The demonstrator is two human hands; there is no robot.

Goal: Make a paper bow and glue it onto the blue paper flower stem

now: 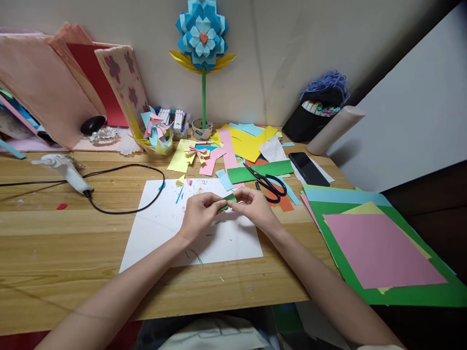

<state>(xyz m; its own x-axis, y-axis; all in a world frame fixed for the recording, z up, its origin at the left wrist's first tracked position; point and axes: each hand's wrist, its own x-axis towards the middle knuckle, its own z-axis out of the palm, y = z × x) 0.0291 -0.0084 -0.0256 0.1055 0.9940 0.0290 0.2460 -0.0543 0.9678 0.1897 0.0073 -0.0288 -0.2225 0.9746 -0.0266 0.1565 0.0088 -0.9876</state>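
Both hands meet over a white paper sheet (219, 238) lying at the middle of the wooden surface (54, 243). The left hand (199, 211) and the right hand (253, 206) each pinch one end of a small folded green paper piece (229, 200), the grip of each closed on it with fingertips, holding it just above the sheet. At two o'clock from the hands lie black-handled scissors (268, 184) on a green paper strip, with a black phone (308, 168) further out the same way. At nine to ten o'clock sits a white glue gun (67, 172) with its black cord. At three to four o'clock lies a stack of coloured paper sheets (379, 248), pink on top.
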